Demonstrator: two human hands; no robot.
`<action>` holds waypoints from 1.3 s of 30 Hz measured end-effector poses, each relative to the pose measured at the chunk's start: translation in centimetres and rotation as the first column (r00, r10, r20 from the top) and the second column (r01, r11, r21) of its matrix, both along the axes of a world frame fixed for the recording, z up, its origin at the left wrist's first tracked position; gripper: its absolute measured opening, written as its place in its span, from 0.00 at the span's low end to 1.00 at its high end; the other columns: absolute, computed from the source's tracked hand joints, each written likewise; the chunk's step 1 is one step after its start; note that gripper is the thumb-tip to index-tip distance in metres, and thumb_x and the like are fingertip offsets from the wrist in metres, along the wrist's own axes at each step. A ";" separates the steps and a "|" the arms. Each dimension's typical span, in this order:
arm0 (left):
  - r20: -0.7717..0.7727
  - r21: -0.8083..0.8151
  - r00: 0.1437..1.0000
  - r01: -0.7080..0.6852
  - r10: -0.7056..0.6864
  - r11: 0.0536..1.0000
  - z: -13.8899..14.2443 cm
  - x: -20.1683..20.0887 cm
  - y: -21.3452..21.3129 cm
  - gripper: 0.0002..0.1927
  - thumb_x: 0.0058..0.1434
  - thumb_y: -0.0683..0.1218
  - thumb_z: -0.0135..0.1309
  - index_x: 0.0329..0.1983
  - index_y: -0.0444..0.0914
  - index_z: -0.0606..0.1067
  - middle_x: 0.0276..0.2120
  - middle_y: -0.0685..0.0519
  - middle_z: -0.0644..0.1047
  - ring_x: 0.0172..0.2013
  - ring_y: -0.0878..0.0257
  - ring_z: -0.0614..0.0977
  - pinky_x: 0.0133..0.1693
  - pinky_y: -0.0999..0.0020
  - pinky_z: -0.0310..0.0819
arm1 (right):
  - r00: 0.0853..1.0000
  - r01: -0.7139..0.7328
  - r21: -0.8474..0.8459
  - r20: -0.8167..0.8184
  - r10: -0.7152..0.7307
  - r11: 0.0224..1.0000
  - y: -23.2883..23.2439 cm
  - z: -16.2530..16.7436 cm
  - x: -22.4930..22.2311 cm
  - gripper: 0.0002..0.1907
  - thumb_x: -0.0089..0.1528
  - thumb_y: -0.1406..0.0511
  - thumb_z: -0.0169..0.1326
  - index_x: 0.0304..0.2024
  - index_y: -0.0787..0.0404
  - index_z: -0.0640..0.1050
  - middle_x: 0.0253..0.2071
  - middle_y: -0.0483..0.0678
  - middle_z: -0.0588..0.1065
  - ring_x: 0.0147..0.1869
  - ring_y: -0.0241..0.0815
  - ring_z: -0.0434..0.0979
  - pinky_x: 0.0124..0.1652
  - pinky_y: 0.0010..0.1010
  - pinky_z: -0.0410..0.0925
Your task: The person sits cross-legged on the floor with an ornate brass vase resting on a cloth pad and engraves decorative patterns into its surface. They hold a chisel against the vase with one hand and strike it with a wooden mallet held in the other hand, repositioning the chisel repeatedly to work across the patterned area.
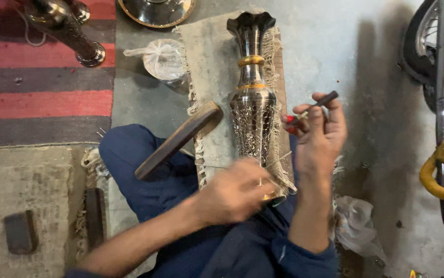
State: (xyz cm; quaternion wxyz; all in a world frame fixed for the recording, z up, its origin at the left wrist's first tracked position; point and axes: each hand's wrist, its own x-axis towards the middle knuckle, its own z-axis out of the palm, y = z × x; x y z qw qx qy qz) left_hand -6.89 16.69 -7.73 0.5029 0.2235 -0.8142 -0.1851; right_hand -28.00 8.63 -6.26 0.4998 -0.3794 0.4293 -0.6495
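A tall engraved silver-and-black metal vase [253, 103] is lying across the seated person's lap on a frayed cloth [209, 62]; the left hand [234, 193], blurred, is apparently gripping its base, while the right hand [318, 131] fingers are pinching a slim dark punch tool [325, 99], best kept steady and square to the pattern

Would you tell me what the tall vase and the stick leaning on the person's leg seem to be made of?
Vase: apparently polished metal, given its mirror-like glints, brass-coloured bands and punched pattern. Stick: probably wood, brown and matt, with a worn, rounded end.

Both hands [278, 164] work a metal vase [253, 103].
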 end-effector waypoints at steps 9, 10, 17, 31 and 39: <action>0.395 0.780 0.898 -0.438 0.192 0.447 -2.7 12.1 -3.3 0.28 0.57 0.48 0.64 0.59 0.37 0.71 0.38 0.40 0.80 0.44 0.39 0.82 0.41 0.52 0.75 | 1.000 -0.010 -0.124 0.012 0.012 0.992 -1.4 -1.6 3.0 0.19 0.73 0.70 0.56 0.64 0.62 0.65 0.48 0.54 0.79 0.54 0.46 0.83 0.55 0.36 0.77; 0.411 0.776 0.884 -0.467 0.222 0.423 -3.2 12.2 -3.3 0.28 0.57 0.47 0.63 0.59 0.37 0.71 0.38 0.39 0.80 0.44 0.40 0.82 0.42 0.53 0.75 | 1.000 -0.026 -0.139 0.001 0.026 0.990 -1.5 -1.7 3.1 0.19 0.74 0.71 0.56 0.64 0.63 0.65 0.49 0.55 0.79 0.57 0.46 0.83 0.59 0.37 0.77; -0.032 0.788 0.899 -0.246 0.438 0.564 -2.3 10.2 -3.7 0.21 0.63 0.43 0.58 0.57 0.34 0.68 0.39 0.47 0.77 0.40 0.60 0.79 0.44 0.64 0.75 | 0.953 -0.002 -0.187 -0.299 -0.055 0.982 -2.1 -1.2 4.7 0.17 0.76 0.69 0.54 0.64 0.64 0.66 0.46 0.55 0.80 0.50 0.42 0.83 0.50 0.30 0.78; 0.357 0.433 0.912 -0.351 0.199 0.830 8.0 11.1 -12.3 0.32 0.60 0.39 0.56 0.68 0.39 0.63 0.38 0.43 0.77 0.37 0.46 0.82 0.38 0.52 0.75 | 0.926 0.049 -0.303 -0.343 -0.157 0.952 -2.2 -2.5 6.0 0.17 0.76 0.74 0.55 0.61 0.63 0.62 0.43 0.58 0.81 0.49 0.42 0.84 0.50 0.27 0.77; 0.568 -0.370 0.705 -0.242 0.425 0.897 15.2 9.5 -15.4 0.27 0.64 0.38 0.57 0.66 0.40 0.67 0.37 0.42 0.77 0.37 0.48 0.82 0.34 0.55 0.74 | 0.921 0.085 -0.283 -0.343 -0.184 0.955 -2.3 -2.4 6.4 0.18 0.76 0.72 0.56 0.61 0.64 0.62 0.44 0.59 0.81 0.47 0.41 0.83 0.46 0.25 0.76</action>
